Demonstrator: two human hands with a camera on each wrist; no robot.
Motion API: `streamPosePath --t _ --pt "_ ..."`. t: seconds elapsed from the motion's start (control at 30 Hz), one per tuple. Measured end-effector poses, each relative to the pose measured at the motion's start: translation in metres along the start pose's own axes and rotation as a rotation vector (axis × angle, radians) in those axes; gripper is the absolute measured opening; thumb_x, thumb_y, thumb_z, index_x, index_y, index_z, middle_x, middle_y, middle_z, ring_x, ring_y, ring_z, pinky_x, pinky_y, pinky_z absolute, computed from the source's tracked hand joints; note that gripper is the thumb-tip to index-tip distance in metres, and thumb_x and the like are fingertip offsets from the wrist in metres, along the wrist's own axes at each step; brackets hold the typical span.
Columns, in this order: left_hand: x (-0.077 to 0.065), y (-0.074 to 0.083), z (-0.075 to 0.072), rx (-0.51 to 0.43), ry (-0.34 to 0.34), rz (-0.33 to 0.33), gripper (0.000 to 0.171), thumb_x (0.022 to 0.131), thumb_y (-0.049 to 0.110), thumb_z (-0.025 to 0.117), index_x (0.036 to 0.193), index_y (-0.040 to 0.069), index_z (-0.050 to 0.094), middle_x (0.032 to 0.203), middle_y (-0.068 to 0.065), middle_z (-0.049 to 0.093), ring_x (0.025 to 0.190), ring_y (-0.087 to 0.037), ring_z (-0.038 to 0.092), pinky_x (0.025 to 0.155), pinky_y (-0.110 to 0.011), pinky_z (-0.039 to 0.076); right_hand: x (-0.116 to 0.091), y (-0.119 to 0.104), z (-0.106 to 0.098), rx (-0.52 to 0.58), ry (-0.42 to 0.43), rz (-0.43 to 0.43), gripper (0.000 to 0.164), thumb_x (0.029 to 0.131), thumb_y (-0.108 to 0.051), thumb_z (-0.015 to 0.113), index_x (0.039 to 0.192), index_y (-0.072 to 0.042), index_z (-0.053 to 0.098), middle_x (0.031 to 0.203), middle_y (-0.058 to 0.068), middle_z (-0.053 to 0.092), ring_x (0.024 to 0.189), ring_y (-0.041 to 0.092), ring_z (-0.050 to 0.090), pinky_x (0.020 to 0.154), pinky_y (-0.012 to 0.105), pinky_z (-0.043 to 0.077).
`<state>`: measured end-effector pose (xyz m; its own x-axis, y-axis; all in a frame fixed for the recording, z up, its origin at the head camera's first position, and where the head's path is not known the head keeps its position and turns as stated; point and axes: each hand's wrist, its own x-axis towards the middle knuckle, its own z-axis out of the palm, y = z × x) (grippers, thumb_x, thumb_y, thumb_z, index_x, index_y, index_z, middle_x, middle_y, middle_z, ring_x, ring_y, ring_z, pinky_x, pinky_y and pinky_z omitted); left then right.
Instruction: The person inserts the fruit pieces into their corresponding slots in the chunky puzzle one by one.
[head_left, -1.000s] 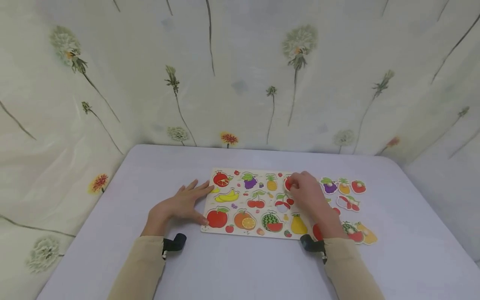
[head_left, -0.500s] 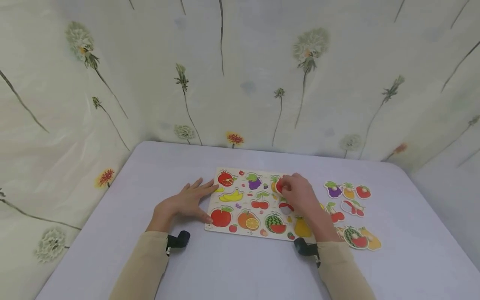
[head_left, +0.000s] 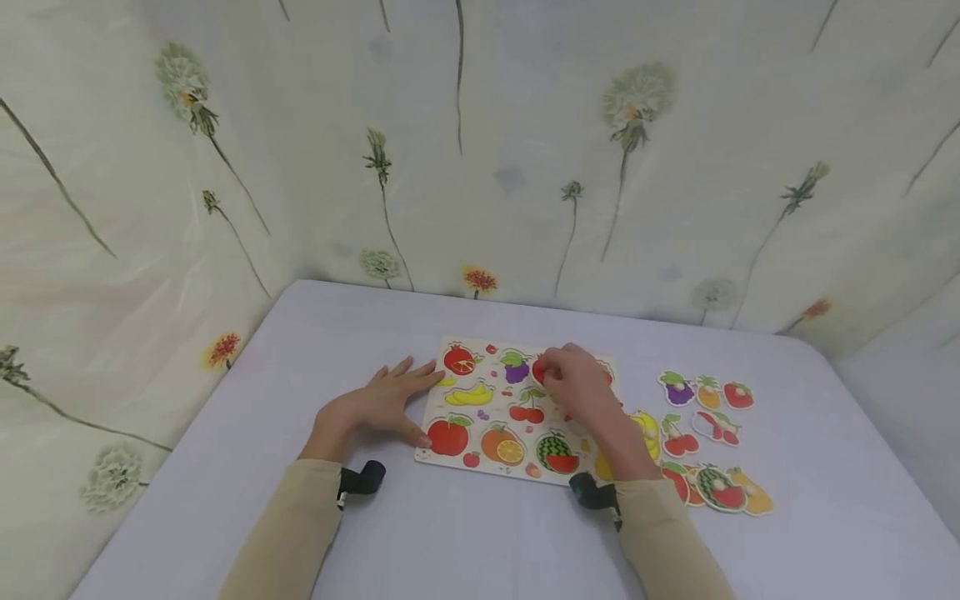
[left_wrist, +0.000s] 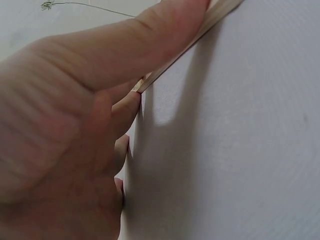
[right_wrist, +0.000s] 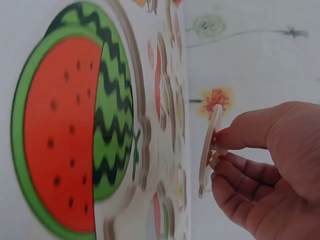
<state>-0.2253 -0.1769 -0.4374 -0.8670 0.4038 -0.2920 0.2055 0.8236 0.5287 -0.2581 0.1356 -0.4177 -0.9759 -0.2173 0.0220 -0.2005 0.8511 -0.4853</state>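
Observation:
A wooden fruit puzzle board (head_left: 487, 468) lies on the table, printed with pomegranate, grapes, bananas, cherries, apple, orange and watermelon in cut-out recesses. My left hand (head_left: 382, 406) rests at its left edge with fingers spread, the thumb on the near corner; the left wrist view shows that thumb (left_wrist: 135, 45) along the wooden edge. Over the board's back row, my right hand (head_left: 581, 383) pinches a red puzzle piece (head_left: 538, 367) by its small knob. In the right wrist view this piece (right_wrist: 206, 155) is seen edge-on, a gap apart from the board. Its printed face is mostly hidden.
Loose knobbed pieces lie right of the board: grapes (head_left: 678, 390), pineapple (head_left: 708, 392), strawberry (head_left: 738, 395), cherries (head_left: 680, 437), bananas (head_left: 647, 432) and, nearer, watermelon (head_left: 720, 489) overlapping others. A floral curtain (head_left: 510, 167) hangs behind the white table (head_left: 480, 550).
My right hand has carried the red piece leftward along the board's back row, uncovering the strawberry spot at the right corner. The left hand keeps its place on the edge. The head view has shifted slightly.

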Motion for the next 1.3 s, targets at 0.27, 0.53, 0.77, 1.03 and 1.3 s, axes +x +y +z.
streamPosePath --t 0.27,0.53,0.77,1.03,1.3 --pt "0.003 -0.003 0.003 0.012 0.009 -0.015 0.103 0.07 0.044 0.086 0.156 0.036 0.03 0.168 0.009 0.016 0.157 -0.025 -0.002 0.127 -0.055 0.004 0.004 -0.013 0.012 0.032 -0.022 -0.027 0.014 0.095 -0.016 0.063 0.106 -0.018 0.071 0.101 0.001 0.06 0.096 0.02 0.052 0.08 0.031 0.053" --pt "0.003 -0.003 0.004 -0.003 0.003 -0.016 0.103 0.07 0.043 0.087 0.156 0.035 0.031 0.168 0.008 0.017 0.157 -0.026 -0.002 0.127 -0.056 0.003 0.015 -0.03 0.023 0.03 -0.072 -0.035 0.015 0.093 -0.018 0.067 0.108 -0.017 0.071 0.1 0.003 0.06 0.094 0.02 0.052 0.071 0.028 0.05" --pt "0.004 -0.002 0.003 0.034 0.009 -0.019 0.104 0.07 0.046 0.086 0.156 0.037 0.029 0.168 0.009 0.016 0.158 -0.025 0.0 0.127 -0.055 0.005 0.024 -0.039 0.033 -0.014 -0.09 -0.082 0.009 0.094 -0.016 0.066 0.1 -0.015 0.071 0.094 0.003 0.059 0.087 0.02 0.051 0.072 0.028 0.047" --pt "0.001 -0.002 -0.001 0.026 0.003 -0.018 0.101 0.071 0.047 0.085 0.155 0.038 0.03 0.168 0.011 0.017 0.158 -0.023 -0.001 0.128 -0.053 0.003 0.032 -0.05 0.041 0.003 -0.099 -0.082 0.013 0.093 -0.019 0.068 0.105 -0.016 0.071 0.098 0.002 0.061 0.092 0.02 0.053 0.078 0.031 0.051" --pt "0.004 -0.006 0.001 0.036 0.006 -0.02 0.101 0.07 0.049 0.085 0.155 0.04 0.03 0.167 0.013 0.017 0.158 -0.022 -0.001 0.128 -0.053 0.003 0.041 -0.067 0.047 0.029 -0.088 -0.138 0.01 0.094 -0.016 0.067 0.103 -0.014 0.07 0.097 0.002 0.062 0.092 0.02 0.054 0.081 0.031 0.052"
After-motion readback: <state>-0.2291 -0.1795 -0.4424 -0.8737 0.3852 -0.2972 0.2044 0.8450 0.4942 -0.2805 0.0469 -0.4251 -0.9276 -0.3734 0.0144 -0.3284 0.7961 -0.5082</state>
